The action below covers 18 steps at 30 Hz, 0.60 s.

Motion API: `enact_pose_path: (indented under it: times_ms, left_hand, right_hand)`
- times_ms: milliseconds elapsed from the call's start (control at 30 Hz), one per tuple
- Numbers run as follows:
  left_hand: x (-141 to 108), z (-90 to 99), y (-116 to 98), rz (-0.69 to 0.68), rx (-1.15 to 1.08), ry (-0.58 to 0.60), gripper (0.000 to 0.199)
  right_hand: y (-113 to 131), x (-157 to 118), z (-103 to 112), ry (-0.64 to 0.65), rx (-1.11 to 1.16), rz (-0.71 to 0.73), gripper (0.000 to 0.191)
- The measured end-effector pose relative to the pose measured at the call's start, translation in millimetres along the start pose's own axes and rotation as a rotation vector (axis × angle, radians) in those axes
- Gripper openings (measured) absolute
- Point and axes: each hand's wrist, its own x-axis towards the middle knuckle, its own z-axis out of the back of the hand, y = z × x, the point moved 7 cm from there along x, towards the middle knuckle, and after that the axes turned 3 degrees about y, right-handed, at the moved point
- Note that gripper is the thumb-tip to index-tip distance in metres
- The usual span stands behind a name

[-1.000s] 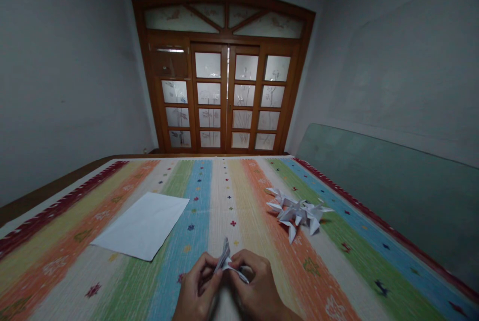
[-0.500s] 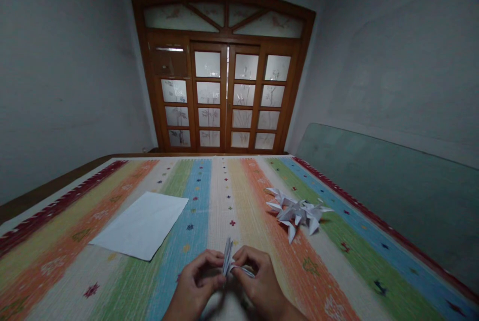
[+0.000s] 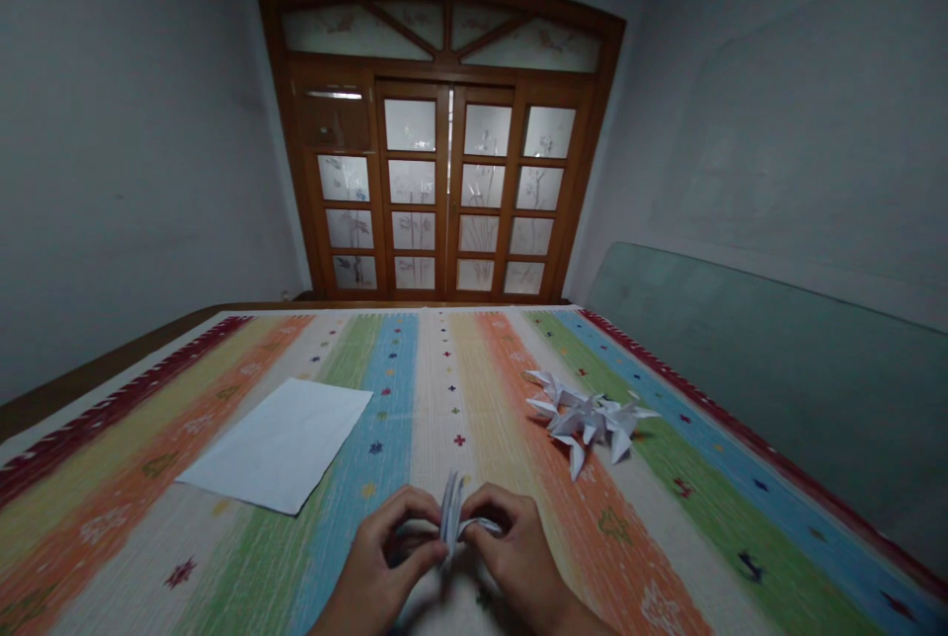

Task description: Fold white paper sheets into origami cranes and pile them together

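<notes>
1. A folded white paper piece (image 3: pixel 450 515) is held upright between the two hands, low in the middle of the view and above the striped woven cover (image 3: pixel 459 369). Its upper end is seen as narrow pleated layers, and a thin flap extends toward the right. Its lower part is hidden by the fingers, so its full shape cannot be made out.
2. The grip of the left hand (image 3: pixel 381 545) is closed, with curled fingers brought against the paper from the left. The palm is turned away and is mostly hidden.
3. The grip of the right hand (image 3: pixel 518 547) is also closed, with the flap pinched under the fingers from the right.
4. Both wrists are cut off by the lower edge of the frame. Whether the paper touches the cover cannot be told.
5. A flat white paper sheet (image 3: pixel 277 445) is laid on the cover, to the left of the hands.
6. A cluster of pointed folded paper shapes (image 3: pixel 589 419) is placed on the cover, to the right and farther forward. The shapes overlap, so their number cannot be told.
7. Glazed wooden double doors (image 3: pixel 444 182) are seen beyond the cover, and a grey-green panel (image 3: pixel 741 369) stands along its right side.
</notes>
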Motion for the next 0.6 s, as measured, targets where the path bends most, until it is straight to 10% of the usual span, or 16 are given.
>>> enact_pose_path:
  times_ms: [333, 600]
  left_hand:
    - [-4.0, 2.3, -17.4, -0.173, 0.299, -0.076, 0.003]
    - [-8.8, -0.2, -14.0, -0.237, 0.33, -0.044, 0.032]
  right_hand:
    - [-5.5, -0.8, -1.7, 0.009, -0.026, -0.015, 0.015]
    - [-7.3, -1.8, -2.5, 0.009, -0.096, -0.01, 0.021]
